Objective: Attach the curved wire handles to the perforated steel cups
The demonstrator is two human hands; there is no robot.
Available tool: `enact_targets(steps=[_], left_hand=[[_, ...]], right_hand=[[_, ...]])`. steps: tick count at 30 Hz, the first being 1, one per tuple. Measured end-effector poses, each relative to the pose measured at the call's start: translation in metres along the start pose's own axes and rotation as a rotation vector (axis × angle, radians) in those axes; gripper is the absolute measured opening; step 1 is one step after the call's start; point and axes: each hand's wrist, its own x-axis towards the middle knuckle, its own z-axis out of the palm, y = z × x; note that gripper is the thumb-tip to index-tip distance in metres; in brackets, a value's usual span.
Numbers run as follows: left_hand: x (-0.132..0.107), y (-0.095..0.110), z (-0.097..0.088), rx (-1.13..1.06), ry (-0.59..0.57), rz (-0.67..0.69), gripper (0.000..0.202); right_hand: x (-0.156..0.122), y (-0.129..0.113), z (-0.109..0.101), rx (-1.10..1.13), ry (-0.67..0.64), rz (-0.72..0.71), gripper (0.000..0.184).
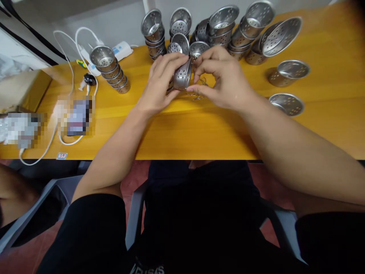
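At the left edge of the frame a white cable [67, 140] loops over the smooth yellow wood-grain desk [182, 129]. Further up, a white power strip [121, 50] lies by the wall and a small glossy black round thing [89, 79] sits beside it. Just right of these, a leaning stack [110, 68] of round, shiny steel cups, their walls and bottoms punched with holes, rests on the desk.

In the upper middle the left hand [159, 85] is clenched around a cup [182, 74] of the same perforated steel. It holds the cup on its side just above the desk, with the open mouth turned right. The right hand [225, 78] meets it there, fingers curled over the rim and thumb beneath, so it grasps the cup too. A thin bent wire [200, 91] shows under that thumb; whether it is held I cannot tell.

Behind the hands, more cup piles [199, 30] crowd the far edge. To their right a wider, shallow perforated bowl [281, 36] leans tilted on them. At right two single cups [288, 72] stand apart, one nearer than the other
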Motion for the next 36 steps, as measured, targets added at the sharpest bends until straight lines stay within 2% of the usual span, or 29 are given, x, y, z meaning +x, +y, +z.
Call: enact_targets(steps=[6,10,13,17,20,23,27,29,31,33,36], left_hand=[[0.003,0.002,-0.004,0.009,0.021,-0.007,0.082],[0.002,0.004,-0.008,0.026,0.078,-0.026,0.083],[0.001,0.003,-0.009,0.025,0.105,-0.034,0.083],[0.000,0.003,-0.013,0.079,0.092,-0.028,0.095],[-0.002,0.001,-0.017,0.101,0.094,-0.053,0.098],[-0.005,-0.016,-0.013,0.057,0.206,-0.111,0.099],[-0.012,-0.061,0.004,-0.104,0.411,-0.192,0.092],[-0.015,-0.075,0.010,-0.180,0.402,-0.254,0.097],[-0.016,-0.076,0.011,-0.182,0.338,-0.318,0.099],[-0.014,-0.068,0.010,-0.107,0.180,-0.337,0.094],[-0.009,-0.057,0.011,0.001,-0.123,-0.254,0.096]], right_hand=[[-0.001,0.001,0.009,-0.033,0.087,0.020,0.037],[-0.001,0.001,0.019,0.041,0.203,-0.058,0.042],[0.001,0.005,0.018,0.151,0.189,-0.147,0.045],[0.001,0.005,0.011,0.231,0.177,-0.154,0.052],[-0.001,0.002,0.009,0.191,0.099,-0.160,0.043],[-0.002,0.003,0.010,0.060,0.031,-0.147,0.032],[0.000,0.026,0.008,0.045,0.048,-0.071,0.036],[0.002,0.047,0.008,0.019,0.015,-0.014,0.038],[0.005,0.069,0.009,-0.026,-0.041,0.026,0.045],[0.008,0.087,0.012,-0.071,-0.106,0.066,0.053],[0.011,0.099,0.017,-0.096,-0.171,0.112,0.053]])
